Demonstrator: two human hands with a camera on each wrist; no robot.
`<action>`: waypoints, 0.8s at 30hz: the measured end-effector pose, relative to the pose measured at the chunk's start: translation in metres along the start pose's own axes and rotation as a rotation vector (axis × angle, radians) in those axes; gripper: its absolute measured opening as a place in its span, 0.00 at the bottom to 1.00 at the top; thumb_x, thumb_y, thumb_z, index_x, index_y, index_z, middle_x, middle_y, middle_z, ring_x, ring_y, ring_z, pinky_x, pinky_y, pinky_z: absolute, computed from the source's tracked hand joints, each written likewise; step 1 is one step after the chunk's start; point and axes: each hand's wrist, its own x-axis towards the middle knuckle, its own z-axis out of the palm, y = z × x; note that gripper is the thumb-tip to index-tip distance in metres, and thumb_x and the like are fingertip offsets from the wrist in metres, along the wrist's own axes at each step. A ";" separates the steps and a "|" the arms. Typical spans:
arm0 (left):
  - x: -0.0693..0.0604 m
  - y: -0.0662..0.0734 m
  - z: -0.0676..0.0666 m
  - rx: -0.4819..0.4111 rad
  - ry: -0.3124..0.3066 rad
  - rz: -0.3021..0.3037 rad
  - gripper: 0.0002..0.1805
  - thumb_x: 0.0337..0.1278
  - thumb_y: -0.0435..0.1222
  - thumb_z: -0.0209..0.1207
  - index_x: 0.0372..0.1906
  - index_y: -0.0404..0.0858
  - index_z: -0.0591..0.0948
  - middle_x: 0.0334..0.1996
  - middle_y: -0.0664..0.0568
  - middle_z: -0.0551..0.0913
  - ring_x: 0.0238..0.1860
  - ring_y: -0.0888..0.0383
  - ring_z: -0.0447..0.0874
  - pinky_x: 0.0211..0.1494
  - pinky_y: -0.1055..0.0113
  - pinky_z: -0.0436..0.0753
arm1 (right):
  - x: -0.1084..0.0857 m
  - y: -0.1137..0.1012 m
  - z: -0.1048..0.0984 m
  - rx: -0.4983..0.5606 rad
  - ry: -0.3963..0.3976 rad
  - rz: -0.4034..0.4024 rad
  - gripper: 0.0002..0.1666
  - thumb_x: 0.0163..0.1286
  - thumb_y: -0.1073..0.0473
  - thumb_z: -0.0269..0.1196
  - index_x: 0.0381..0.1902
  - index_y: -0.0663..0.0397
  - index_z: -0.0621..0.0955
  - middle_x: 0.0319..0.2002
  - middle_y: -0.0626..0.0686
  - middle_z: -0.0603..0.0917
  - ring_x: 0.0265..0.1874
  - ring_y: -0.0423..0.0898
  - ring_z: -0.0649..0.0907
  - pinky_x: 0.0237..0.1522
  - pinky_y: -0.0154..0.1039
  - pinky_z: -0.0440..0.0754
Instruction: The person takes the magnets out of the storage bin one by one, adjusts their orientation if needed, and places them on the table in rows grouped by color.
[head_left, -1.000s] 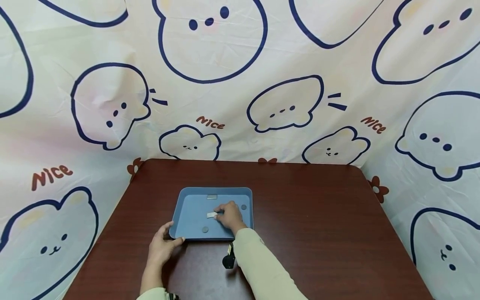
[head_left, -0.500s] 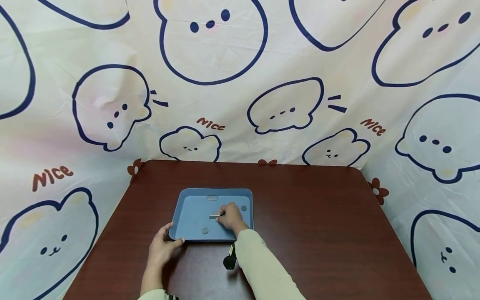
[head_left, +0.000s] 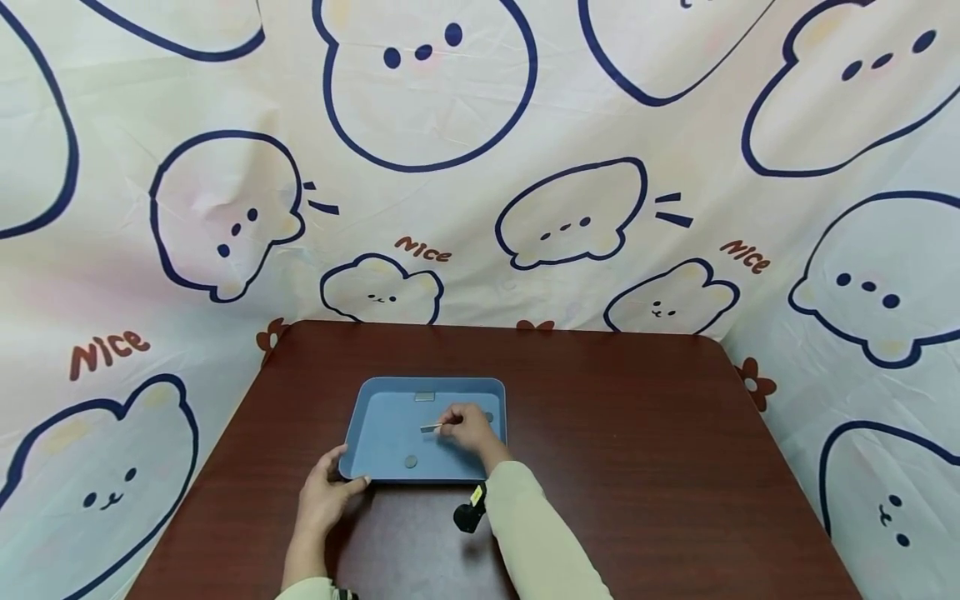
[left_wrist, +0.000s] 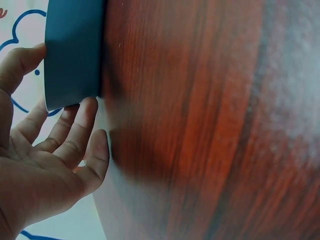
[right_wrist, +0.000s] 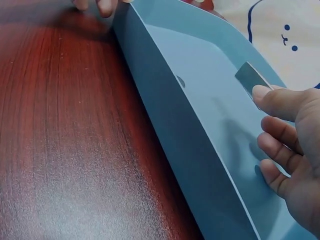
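Observation:
A shallow blue tray point(head_left: 375, 429) lies on the table. My left hand point(head_left: 321, 497) holds its near left corner, thumb at the front wall and fingers at the side; the left wrist view shows fingertips against the tray wall point(left_wrist: 74, 55). Over the tray, my right hand point(head_left: 467, 427) pinches a small flat rectangular metal-looking piece point(right_wrist: 251, 80) by one end, tilted above the floor. A similar rectangular piece point(head_left: 424, 397) lies near the far wall. One small grey round disc point(head_left: 410, 461) lies near the front wall; another point(head_left: 490, 417) is partly hidden behind my right hand.
The dark red-brown wooden table point(head_left: 622, 442) extends around the tray on all sides. A cloth with bear drawings point(head_left: 465, 200) hangs behind and beside it. A black device point(head_left: 469, 514) with a yellow label hangs at my right wrist.
The rectangular piece in my right hand has turned from showing its flat face to nearly edge-on, then tilted. My right hand and forearm have shifted slightly right. My left hand stays at the tray corner.

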 end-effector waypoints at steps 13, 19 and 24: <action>0.003 -0.003 -0.002 -0.002 -0.045 -0.001 0.39 0.52 0.39 0.65 0.68 0.39 0.61 0.65 0.29 0.56 0.61 0.33 0.58 0.52 0.41 0.66 | -0.006 -0.004 -0.008 -0.014 0.067 -0.016 0.02 0.58 0.68 0.66 0.27 0.58 0.82 0.23 0.45 0.78 0.22 0.39 0.74 0.25 0.34 0.72; 0.003 -0.001 -0.004 0.001 -0.043 0.001 0.39 0.52 0.39 0.65 0.68 0.39 0.62 0.65 0.30 0.57 0.59 0.34 0.61 0.50 0.43 0.68 | -0.020 -0.016 -0.022 0.000 0.072 -0.063 0.02 0.57 0.67 0.67 0.28 0.61 0.83 0.24 0.46 0.79 0.22 0.40 0.75 0.25 0.35 0.72; 0.002 -0.001 -0.003 0.040 -0.027 0.015 0.41 0.49 0.44 0.67 0.67 0.36 0.64 0.61 0.28 0.63 0.55 0.36 0.67 0.49 0.44 0.69 | -0.028 -0.013 -0.028 -0.042 0.068 -0.104 0.03 0.57 0.66 0.67 0.28 0.61 0.83 0.24 0.46 0.79 0.22 0.40 0.75 0.24 0.35 0.72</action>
